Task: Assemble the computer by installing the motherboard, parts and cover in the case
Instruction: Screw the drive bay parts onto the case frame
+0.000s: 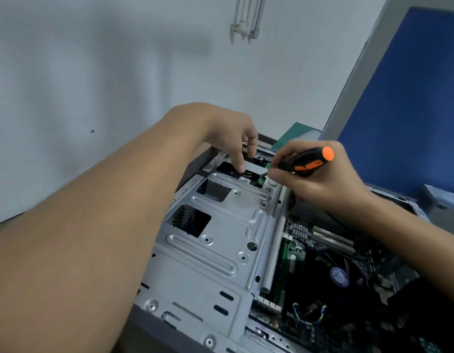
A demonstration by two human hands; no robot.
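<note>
The open computer case lies on its side, its grey metal drive cage [215, 250] filling the middle of the view. The green motherboard [297, 253] with a black CPU fan [340, 273] sits in the case at lower right. My right hand [320, 179] grips a black and orange screwdriver [310, 161], its tip pointing left toward a small green part at the cage's far end. My left hand [233, 138] reaches over the far end of the cage, fingers pointing down, index fingertip touching a dark part in an opening there.
A blue panel [404, 98] in a grey frame stands at the right behind the case. A green mat [294, 135] shows beyond the case. Loose blue and yellow wires [310, 312] lie near the motherboard's front edge. A white wall is behind.
</note>
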